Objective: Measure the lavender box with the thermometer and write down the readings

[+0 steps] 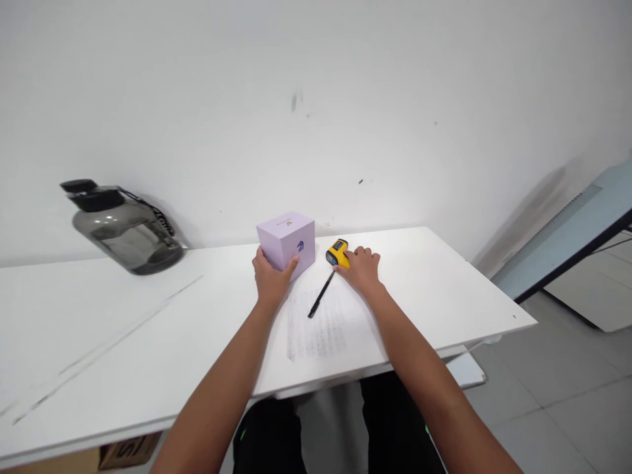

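The purple box (286,245) is in my left hand (271,280), gripped with the fingers along its left side and the thumb across the front; I judge that this low hold steadies it where it stands on the tabletop (424,289). My right hand (364,268) is closed around the right side of a yellow tape measure (338,251), just right of the box, probably so that its dark front stays uncovered. A black pen (322,296) lies slantwise between my forearms, its far tip close to the tape measure, over a patch of grey smudges. Well to the left, a large grey bottle (131,234) with a black cap appears at a slant, near the wall (237,118). The tabletop is white, with long dark scuffs on the left, and runs back to that marked white wall. Beyond its right end, grey tiles cover the floor (567,375)
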The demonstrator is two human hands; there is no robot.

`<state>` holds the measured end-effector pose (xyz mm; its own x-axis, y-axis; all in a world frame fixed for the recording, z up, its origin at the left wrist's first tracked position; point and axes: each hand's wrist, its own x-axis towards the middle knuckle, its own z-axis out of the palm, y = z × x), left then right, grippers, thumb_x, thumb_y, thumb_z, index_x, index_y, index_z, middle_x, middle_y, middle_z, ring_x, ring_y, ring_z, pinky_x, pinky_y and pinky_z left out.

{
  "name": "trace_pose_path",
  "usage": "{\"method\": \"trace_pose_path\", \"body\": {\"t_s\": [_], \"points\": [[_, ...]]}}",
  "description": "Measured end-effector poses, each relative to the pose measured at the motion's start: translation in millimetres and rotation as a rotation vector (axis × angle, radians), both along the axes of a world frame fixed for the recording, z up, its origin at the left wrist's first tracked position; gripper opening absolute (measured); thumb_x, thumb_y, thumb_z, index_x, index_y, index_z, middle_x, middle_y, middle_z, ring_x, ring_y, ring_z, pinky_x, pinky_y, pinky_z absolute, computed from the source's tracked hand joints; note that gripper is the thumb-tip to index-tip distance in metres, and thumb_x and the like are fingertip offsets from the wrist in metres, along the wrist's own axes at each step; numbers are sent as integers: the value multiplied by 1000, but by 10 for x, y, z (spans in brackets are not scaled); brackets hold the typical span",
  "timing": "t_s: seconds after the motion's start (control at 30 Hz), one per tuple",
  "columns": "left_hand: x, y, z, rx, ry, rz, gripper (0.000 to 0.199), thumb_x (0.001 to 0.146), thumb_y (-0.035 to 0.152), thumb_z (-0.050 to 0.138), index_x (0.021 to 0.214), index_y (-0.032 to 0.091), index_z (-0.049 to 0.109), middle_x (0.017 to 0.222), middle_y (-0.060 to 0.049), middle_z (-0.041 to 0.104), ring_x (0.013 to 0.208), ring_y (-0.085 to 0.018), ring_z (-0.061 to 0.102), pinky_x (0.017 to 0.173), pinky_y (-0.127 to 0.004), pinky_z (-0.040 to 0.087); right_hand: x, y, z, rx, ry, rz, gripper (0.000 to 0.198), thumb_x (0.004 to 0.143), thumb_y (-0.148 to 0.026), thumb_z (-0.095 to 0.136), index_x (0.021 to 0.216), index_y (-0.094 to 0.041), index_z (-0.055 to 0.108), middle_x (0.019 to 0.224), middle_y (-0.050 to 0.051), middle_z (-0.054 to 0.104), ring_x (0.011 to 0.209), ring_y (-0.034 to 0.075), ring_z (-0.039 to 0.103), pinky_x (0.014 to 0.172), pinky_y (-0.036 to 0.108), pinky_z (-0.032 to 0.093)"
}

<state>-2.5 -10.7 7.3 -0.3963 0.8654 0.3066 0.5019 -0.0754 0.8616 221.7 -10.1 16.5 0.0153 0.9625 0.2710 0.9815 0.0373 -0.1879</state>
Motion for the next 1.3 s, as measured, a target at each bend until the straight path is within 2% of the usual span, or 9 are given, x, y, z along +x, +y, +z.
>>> {"method": "trace_pose_path", "body": {"t_s": [0.2, 0.37, 0.53, 0.63, 0.77, 0.87, 1.03, 1.13, 1.3], "points": [[-13, 52, -49, 27, -2, 1, 104, 67, 60, 78, 149, 22, 28, 143, -18, 39, 138, -35, 42, 114, -53, 36, -127, -189, 55, 24, -141, 371, 36, 93, -21, 57, 124, -34, 70, 158, 8, 39, 149, 36, 24, 117, 64, 10], [-14, 76, -66, 40, -19, -11, 103, 66, 60, 79, 148, 23, 29, 142, -17, 40, 136, -35, 43, 113, -53, 37, -212, -270, 60, -105, -121, 502, 27, 96, -23, 55, 109, -30, 78, 154, 9, 47, 150, 37, 25, 118, 67, 7], [-10, 92, -77, 52, -11, -8, 102, 66, 57, 79, 148, 22, 29, 141, -17, 41, 136, -34, 43, 113, -52, 36, -116, -260, 160, -112, 122, 506, 22, 97, -26, 51, 99, -24, 73, 136, 7, 64, 138, 29, 45, 120, 62, 10], [0, 86, -66, 30, -7, -9, 102, 67, 58, 78, 148, 22, 28, 142, -18, 40, 137, -34, 43, 113, -52, 37, 33, -249, 262, -94, 338, 347, 22, 98, -24, 43, 106, -21, 63, 104, 7, 72, 104, 23, 64, 111, 54, 31], [32, 63, -23, 3, 2, -9, 100, 68, 59, 77, 147, 21, 28, 141, -18, 42, 137, -35, 43, 113, -52, 37, 147, -366, 392, 203, 713, 152, 25, 96, -44, 45, 104, -22, 53, 86, 4, 64, 79, 21, 59, 77, 36, 47], [51, 50, 9, -1, -1, -15, 101, 67, 59, 76, 147, 21, 28, 143, -19, 41, 137, -36, 43, 112, -54, 38, 119, -611, 403, 460, 799, 173, 42, 92, -64, 45, 81, -24, 52, 76, 4, 58, 77, 21, 56, 78, 37, 47], [60, 39, 41, -20, 12, -14, 102, 68, 60, 75, 148, 19, 27, 145, -20, 41, 137, -38, 42, 112, -56, 38, 152, -1012, 140, -4, 823, 501, 71, 90, -81, 21, 95, -23, 61, 86, 8, 63, 83, 23, 61, 78, 39, 50], [69, 36, 49, -24, -7, -19, 100, 68, 58, 74, 147, 18, 28, 145, -20, 41, 137, -39, 43, 111, -56, 38, 221, -1101, -19, -248, 954, 382, 59, 91, -74, 34, 89, -22, 60, 67, 0, 55, 60, 17, 52, 58, 30, 44], [84, 42, 53, -22, -58, -25, 97, 67, 55, 76, 144, 19, 30, 145, -20, 42, 136, -38, 43, 110, -55, 39, 214, -1099, -56, -283, 779, 287, 43, 86, -55, 56, 60, -21, 52, 56, -2, 49, 58, 14, 46, 58, 27, 37]]}}
